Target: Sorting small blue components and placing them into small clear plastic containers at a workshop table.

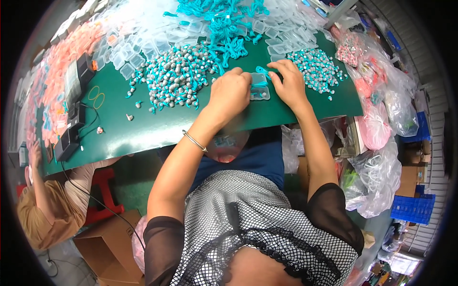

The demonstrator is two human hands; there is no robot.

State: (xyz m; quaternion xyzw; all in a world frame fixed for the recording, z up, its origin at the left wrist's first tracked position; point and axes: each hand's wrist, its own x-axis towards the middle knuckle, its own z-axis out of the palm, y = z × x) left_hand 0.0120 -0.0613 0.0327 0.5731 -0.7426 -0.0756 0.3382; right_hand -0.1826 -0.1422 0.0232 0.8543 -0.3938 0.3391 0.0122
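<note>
At table's point(143, 126) near side, L hand point(231, 90) curls at clear box point(260, 97), grip can't tell; R hand point(289, 86) fingers apart. Step: prob. packing teal cord point(260, 84); next likely needs tucking.

This is a workshop for small goods. The long green worktop point(125, 136) carries loose parts in bulk: grey-and-teal pieces point(176, 76) in a heap, teal cords point(222, 21) piled toward its far edge, and clear plastic boxes point(155, 31) strewn along that edge. Another person point(52, 212) is at its near left corner. Bulging plastic bags point(374, 178) crowd its right edge, with blue crates point(414, 209) beyond them, and an open cardboard box point(109, 248) stands below its near edge.
</note>
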